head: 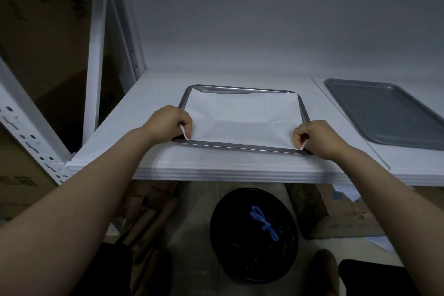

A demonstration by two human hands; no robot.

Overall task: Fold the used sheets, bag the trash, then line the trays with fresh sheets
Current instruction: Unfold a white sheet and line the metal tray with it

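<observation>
Here, your left hand (169,121) and right hand (317,138) each pinch a near corner of the white sheet (242,118), both grips closed on the paper. The sheet lies inside the metal tray (236,145) on the white bench (153,94), its far edge curling up against the tray's far rim. A second tray (389,115), bare and grey, sits well apart to the right on the same bench. Below the bench edge, on the floor, stands a black bin (253,235) with its bag tied by a blue string (264,222).
</observation>
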